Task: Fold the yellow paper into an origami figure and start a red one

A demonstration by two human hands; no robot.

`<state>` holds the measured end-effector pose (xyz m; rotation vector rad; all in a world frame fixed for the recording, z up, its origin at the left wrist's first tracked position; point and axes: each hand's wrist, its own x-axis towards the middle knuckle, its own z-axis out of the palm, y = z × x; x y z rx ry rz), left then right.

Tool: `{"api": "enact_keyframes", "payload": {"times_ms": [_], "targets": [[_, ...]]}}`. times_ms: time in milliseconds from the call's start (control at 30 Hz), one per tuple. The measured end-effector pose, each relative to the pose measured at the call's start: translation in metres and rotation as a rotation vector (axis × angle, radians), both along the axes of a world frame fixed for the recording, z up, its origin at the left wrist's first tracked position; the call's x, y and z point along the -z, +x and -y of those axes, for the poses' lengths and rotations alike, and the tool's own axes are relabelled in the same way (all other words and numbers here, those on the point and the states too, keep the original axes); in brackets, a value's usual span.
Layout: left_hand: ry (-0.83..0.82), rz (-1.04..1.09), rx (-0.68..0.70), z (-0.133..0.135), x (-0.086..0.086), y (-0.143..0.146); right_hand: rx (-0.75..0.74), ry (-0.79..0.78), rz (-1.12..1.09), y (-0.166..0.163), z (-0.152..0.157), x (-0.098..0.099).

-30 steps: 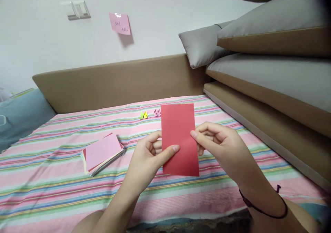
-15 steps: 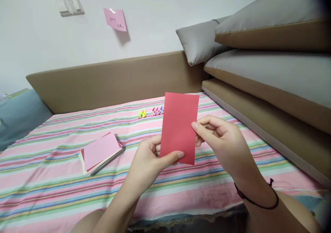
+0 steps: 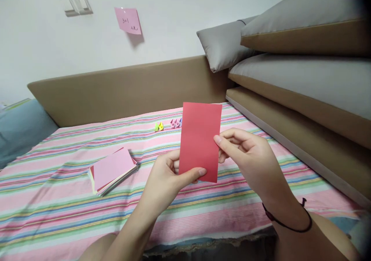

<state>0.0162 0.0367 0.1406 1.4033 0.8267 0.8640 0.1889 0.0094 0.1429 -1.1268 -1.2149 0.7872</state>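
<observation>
A red rectangular sheet of paper (image 3: pixel 199 137) is held upright above the striped bedsheet (image 3: pixel 72 218). My left hand (image 3: pixel 171 172) grips its lower left part, thumb across the front and fingers behind. At the right edge, my right hand (image 3: pixel 243 149) pinches the paper between thumb and fingers. Behind the sheet's left edge, small folded pink paper pieces (image 3: pixel 174 123) and a bluish one partly show. Yellow and green folded pieces (image 3: pixel 159 127) sit just left of them. A stack of coloured paper (image 3: pixel 114 169), pink on top, lies to the left.
Large grey and brown cushions (image 3: pixel 304 75) are piled along the right. A brown padded board (image 3: pixel 121 89) runs along the back below the wall. A blue-grey pillow (image 3: pixel 23 129) lies at the far left. On the wall are a pink note (image 3: pixel 128 21) and light switches (image 3: pixel 77 4).
The view has shifted very slightly. Both hands keep the same hold on the red paper, which stays almost in place.
</observation>
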Motion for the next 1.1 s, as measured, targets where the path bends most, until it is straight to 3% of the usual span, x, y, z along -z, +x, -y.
{"api": "enact_keyframes", "payload": {"times_ms": [267,500,833,1100], "targets": [[0.025,-0.003,-0.036,0.0,0.0,0.0,-0.039,0.002,-0.013,0.001,-0.001,0.0],[0.103,0.044,-0.176,-0.004,0.002,-0.003,-0.292,-0.112,0.011,-0.003,0.0,0.002],[0.159,0.011,-0.249,-0.004,0.003,-0.003,-0.241,-0.098,0.027,-0.011,-0.001,0.01],[0.067,0.041,-0.142,-0.01,0.001,-0.007,-0.202,-0.087,0.114,-0.001,-0.001,0.007]]}}
